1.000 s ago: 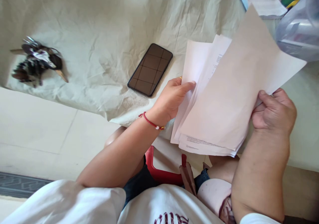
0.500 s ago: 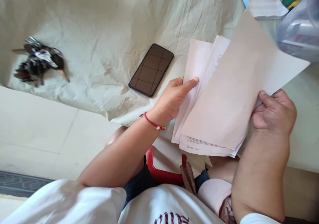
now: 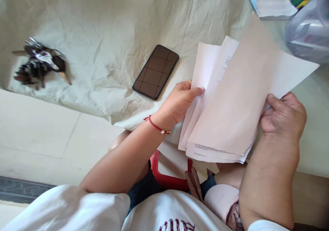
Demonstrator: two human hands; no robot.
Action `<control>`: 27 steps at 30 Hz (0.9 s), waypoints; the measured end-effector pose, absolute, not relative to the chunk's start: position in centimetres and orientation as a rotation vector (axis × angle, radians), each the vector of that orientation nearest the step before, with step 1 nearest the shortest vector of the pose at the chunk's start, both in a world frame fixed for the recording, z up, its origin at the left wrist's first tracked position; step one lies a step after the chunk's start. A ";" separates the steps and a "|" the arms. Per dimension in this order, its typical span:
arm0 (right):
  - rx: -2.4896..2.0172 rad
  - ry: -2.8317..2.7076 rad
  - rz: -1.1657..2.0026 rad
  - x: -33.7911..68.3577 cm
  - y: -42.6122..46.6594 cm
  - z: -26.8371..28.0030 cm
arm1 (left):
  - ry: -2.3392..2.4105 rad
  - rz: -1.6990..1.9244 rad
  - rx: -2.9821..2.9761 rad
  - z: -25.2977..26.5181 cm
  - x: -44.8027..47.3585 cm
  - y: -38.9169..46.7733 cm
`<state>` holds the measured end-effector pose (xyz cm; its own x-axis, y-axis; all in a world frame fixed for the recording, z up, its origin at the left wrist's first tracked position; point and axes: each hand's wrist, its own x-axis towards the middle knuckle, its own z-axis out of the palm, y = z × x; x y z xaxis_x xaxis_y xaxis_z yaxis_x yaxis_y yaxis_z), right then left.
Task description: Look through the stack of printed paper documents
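Between my two hands is a loose stack of white paper sheets (image 3: 231, 97), fanned out and tilted above the table edge. My left hand (image 3: 182, 101) pinches the left edge of the stack, thumb on top and fingers underneath. On the opposite side, my right hand (image 3: 282, 116) grips the right edge, thumb on top. The uppermost sheet looks blank and bends up toward its far corner. Small printed lines show on sheets below it, at the near edge and the upper left. A dark smartphone (image 3: 155, 72) lies left of the papers, near my left hand.
A crumpled pale cloth (image 3: 102, 25) covers the table. A bunch of keys (image 3: 42, 63) lies at the far left. At the upper right are a notepad (image 3: 275, 7) with a pen and a translucent plastic container (image 3: 308, 36). Something red (image 3: 167, 181) stands below the table edge.
The left sheets have slid slightly right and down, with the left thumb a little lower on them. Both hands keep their hold on the papers; the phone and keys stay put.
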<state>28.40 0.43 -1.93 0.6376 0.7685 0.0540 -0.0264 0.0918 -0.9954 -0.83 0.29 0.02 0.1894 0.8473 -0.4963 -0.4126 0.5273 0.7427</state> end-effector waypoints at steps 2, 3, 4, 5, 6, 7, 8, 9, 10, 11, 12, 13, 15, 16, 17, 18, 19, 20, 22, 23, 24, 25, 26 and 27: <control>-1.375 -0.703 0.670 28.6 0.5 -2.1 | 0.997 0.900 0.541 0.2 -0.9 0.2; -1.375 -0.712 0.681 28.7 0.5 -2.1 | 0.976 0.884 0.557 0.2 -0.9 0.2; -1.374 -0.720 0.690 28.7 0.5 -2.1 | 0.958 0.876 0.569 0.2 -0.9 0.2; -1.373 -0.726 0.700 28.6 0.4 -2.0 | 0.946 0.871 0.576 0.3 -0.9 0.2; -1.374 -0.733 0.712 28.5 0.4 -2.0 | 0.939 0.867 0.581 0.3 -0.9 0.1; -1.375 -0.742 0.728 28.4 0.3 -1.8 | 0.935 0.864 0.583 0.3 -0.8 0.1; -1.378 -0.755 0.746 28.3 0.3 -1.7 | 0.933 0.863 0.583 0.3 -0.8 0.1; -1.381 -0.770 0.765 28.1 0.2 -1.6 | 0.933 0.863 0.583 0.3 -0.7 0.1; -1.384 -0.783 0.783 28.0 0.1 -1.5 | 0.937 0.864 0.583 0.3 -0.7 0.1; -1.387 -0.794 0.801 27.8 0.1 -1.4 | 0.942 0.868 0.582 0.3 -0.7 0.1; -1.392 -0.800 0.812 27.8 0.0 -1.3 | 0.947 0.872 0.583 0.3 -0.6 0.0; -1.399 -0.798 0.816 27.7 0.0 -1.3 | 0.950 0.876 0.584 0.3 -0.6 0.0; -1.423 -0.789 0.799 27.8 0.0 -1.4 | 0.952 0.879 0.587 0.3 -0.6 0.0; -1.437 -0.785 0.775 27.8 0.0 -1.5 | 0.952 0.878 0.589 0.3 -0.6 0.0; -1.449 -0.781 0.739 27.9 0.0 -1.6 | 0.950 0.876 0.591 0.2 -0.6 -0.1; -1.458 -0.780 0.700 28.0 0.0 -1.7 | 0.949 0.874 0.591 0.2 -0.6 -0.1; -1.466 -0.782 0.664 28.2 0.1 -1.8 | 0.948 0.874 0.590 0.3 -0.6 -0.1; -1.468 -0.781 0.632 28.3 0.1 -1.9 | 0.948 0.875 0.589 0.3 -0.6 -0.1; -1.475 -0.769 0.602 28.5 0.1 -2.0 | 0.947 0.876 0.593 0.3 -0.6 -0.1; -1.478 -0.762 0.600 28.6 0.1 -2.0 | 0.947 0.875 0.599 0.4 -0.6 -0.1; -1.479 -0.756 0.599 28.7 0.1 -2.0 | 0.947 0.873 0.605 0.4 -0.7 -0.1; -1.479 -0.755 0.596 28.8 0.2 -2.1 | 0.948 0.871 0.611 0.5 -0.7 -0.1; -1.479 -0.758 0.593 29.0 0.2 -2.2 | 0.949 0.869 0.616 0.5 -0.7 -0.2; -1.482 -0.764 0.589 29.1 0.2 -2.2 | 0.949 0.864 0.619 0.4 -0.7 -0.2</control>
